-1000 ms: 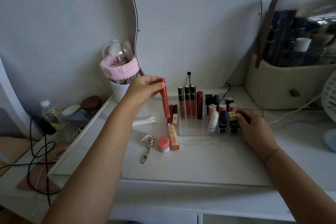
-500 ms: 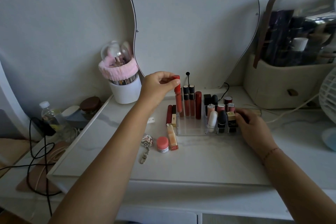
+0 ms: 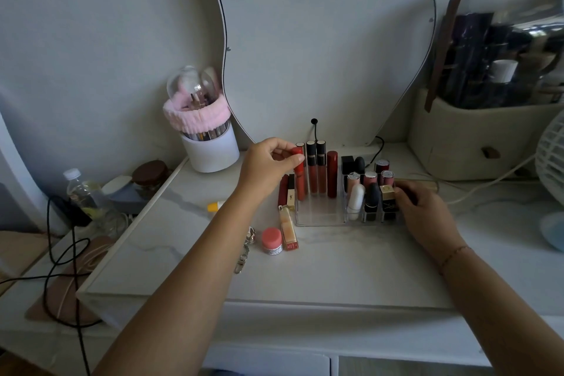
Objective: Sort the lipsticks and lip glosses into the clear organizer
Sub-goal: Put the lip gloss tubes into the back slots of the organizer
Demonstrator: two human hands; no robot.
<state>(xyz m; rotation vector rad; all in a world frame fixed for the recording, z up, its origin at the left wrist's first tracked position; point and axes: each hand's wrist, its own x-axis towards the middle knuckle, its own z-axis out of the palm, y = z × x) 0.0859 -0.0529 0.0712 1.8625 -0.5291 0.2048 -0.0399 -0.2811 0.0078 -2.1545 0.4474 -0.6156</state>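
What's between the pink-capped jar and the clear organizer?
Head view: one peach lip gloss tube lies flat on the table, beside the pink-capped jar and by the front-left corner of the clear organizer.

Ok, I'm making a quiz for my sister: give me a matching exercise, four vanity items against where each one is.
Things: 1 red lip gloss tube; 2 white rounded lipstick; 3 small pink-lidded jar; 4 peach rectangular lip gloss.
Places: A lying flat on white tabletop; B pinched by left hand; C upright in clear plastic organizer; D standing on tabletop.
Pairs: 1-B, 2-C, 3-D, 4-A.
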